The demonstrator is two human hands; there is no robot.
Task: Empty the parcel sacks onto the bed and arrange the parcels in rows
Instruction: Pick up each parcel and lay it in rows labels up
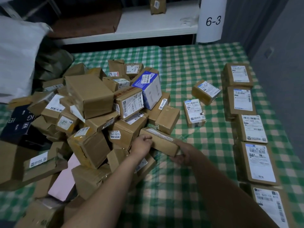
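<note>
SORTING ON THE BED: A person's left hand [142,143] and right hand [181,156] each curl round one end of a long brown parcel [160,142], held tilted at the near edge of the heap of parcels [92,102] on the green-checked bed [189,63]. The heap fills the bed's left half, too many boxes to count, with one blue-and-white box [148,89] near its top. A row of five labelled parcels [253,129] runs along the right edge, label-side up. Two loose parcels [194,112] lie in the bare strip of sheet between heap and row. More bare sheet lies under the forearms and toward the far edge. One white sack [16,55] slumps at the left edge. Behind the bed, a white shelf [148,25] holds a single parcel [158,5] beside a "6-3" sign [213,21].
</note>
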